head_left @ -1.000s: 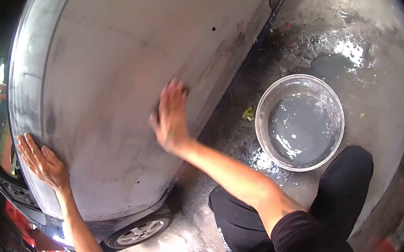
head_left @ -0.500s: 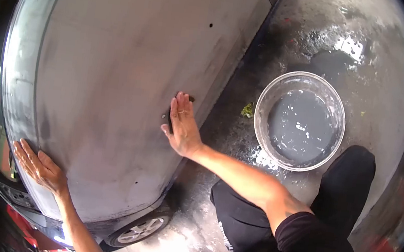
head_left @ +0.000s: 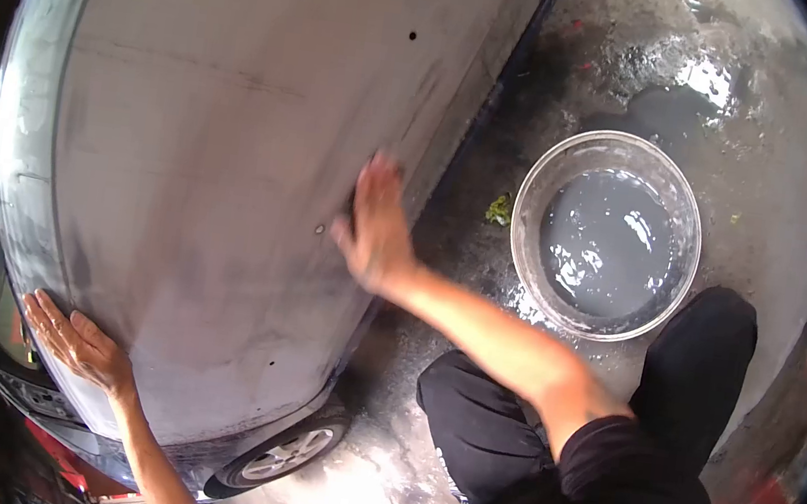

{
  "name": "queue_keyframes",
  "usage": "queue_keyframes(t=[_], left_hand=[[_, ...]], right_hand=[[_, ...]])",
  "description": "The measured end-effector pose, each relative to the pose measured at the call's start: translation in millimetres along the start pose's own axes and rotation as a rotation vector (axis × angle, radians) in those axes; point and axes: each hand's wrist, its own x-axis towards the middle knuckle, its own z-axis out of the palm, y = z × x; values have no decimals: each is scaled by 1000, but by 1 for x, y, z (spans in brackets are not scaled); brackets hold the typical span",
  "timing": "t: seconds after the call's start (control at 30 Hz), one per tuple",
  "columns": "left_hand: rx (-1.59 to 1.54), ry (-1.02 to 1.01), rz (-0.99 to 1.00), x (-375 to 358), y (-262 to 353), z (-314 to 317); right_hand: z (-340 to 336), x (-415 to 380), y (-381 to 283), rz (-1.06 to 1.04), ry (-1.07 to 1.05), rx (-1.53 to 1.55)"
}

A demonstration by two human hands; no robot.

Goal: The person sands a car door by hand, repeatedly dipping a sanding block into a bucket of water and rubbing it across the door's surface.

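A car's side panel [head_left: 207, 127], dull grey-brown with sanding marks and dark smudges, fills the left half of the head view. My left hand [head_left: 82, 346] lies flat on the panel's lower left, by the window edge, fingers stretched out and wet. Over the lower right part of the panel is my right hand [head_left: 378, 229], fingers extended, slightly blurred. A dark edge shows beside its palm; whether a thin pad or sheet lies underneath is hidden. A small hole [head_left: 320, 229] in the panel is just left of this hand.
To the right, a round bucket [head_left: 525, 222] of grey water stands on the wet concrete floor [head_left: 765, 176]. A yellow-green scrap [head_left: 499, 209] lies beside it. The car's wheel [head_left: 286, 454] is below the panel. My bent knees in black trousers [head_left: 696, 369] are close to the bucket.
My right hand has slid slightly up the panel and is now blurred. My left hand stays in about the same place. The view has shifted a little.
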Motion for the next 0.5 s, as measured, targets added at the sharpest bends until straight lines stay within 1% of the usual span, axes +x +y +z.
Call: queue_keyframes(t=[0.03,0.1,0.13,0.17,0.2,0.23,0.27,0.3,0.33,0.37,0.4,0.47,0.5], left_hand=[[-4,-9,1,-2,0,0],[28,-10,-3,-4,-2,2],[28,-4,-1,-4,0,2],[31,-15,-6,-7,1,2],[31,-21,-17,-6,0,1],[29,-22,-26,-3,0,0],[42,-23,-13,-3,0,0],[42,-11,-10,-2,0,0],[39,-9,-8,-2,1,0],[32,-9,1,-1,0,0],[19,-3,-1,-1,2,0],[26,-19,6,-3,-1,0],[36,-27,8,-4,-2,0]], right_hand=[[-19,30,23,7,12,-53],[-63,126,72,197,177,18],[-79,158,94,228,226,26],[-85,173,105,255,271,36],[-74,165,94,253,314,7],[-57,135,67,269,309,58],[-34,90,37,216,238,1],[-18,37,2,135,122,22],[1,-20,-16,55,21,48],[13,-52,-25,-17,-76,74],[6,-36,-19,-11,-66,73],[-32,33,13,92,-43,-24],[-50,86,44,147,83,15]])
